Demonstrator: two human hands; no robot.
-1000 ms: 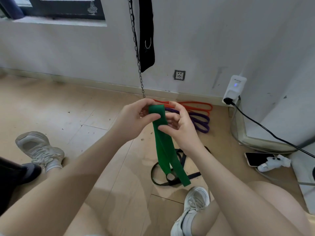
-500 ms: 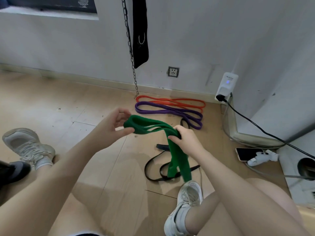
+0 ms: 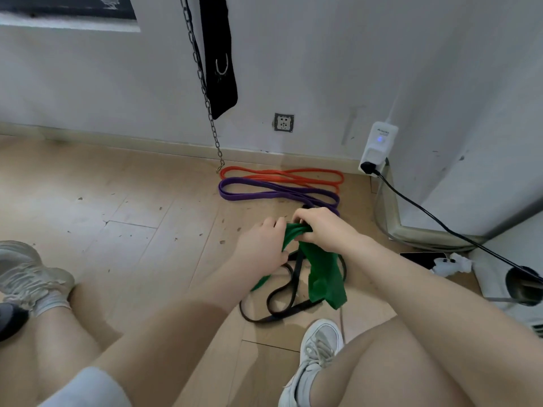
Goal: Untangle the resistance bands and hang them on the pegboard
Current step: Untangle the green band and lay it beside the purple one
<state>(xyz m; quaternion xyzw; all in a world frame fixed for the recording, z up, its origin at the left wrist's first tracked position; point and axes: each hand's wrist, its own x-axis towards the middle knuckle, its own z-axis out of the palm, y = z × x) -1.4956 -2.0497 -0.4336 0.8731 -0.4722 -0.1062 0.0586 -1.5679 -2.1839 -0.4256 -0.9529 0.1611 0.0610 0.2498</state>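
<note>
A wide green resistance band [image 3: 324,274] hangs folded between both hands, low over the wooden floor. My right hand [image 3: 323,229] grips its bunched top. My left hand [image 3: 261,245] holds the band's left side, with a green end showing below it. Under them a thin black band [image 3: 276,301] lies looped on the floor. Farther back, a purple band [image 3: 264,193] and an orange band [image 3: 282,175] lie flat side by side near the wall. No pegboard is in view.
A chain [image 3: 205,92] and a black strap [image 3: 219,60] hang down the white wall. A wall socket [image 3: 283,122], a white plug adapter [image 3: 379,145] with a black cable, and a phone [image 3: 423,258] sit at the right. My shoes [image 3: 317,353] flank the bands.
Both hands have dropped toward the floor and come together again, bunching the green band. The view has tilted downward and the orange and purple bands are now uncovered.
</note>
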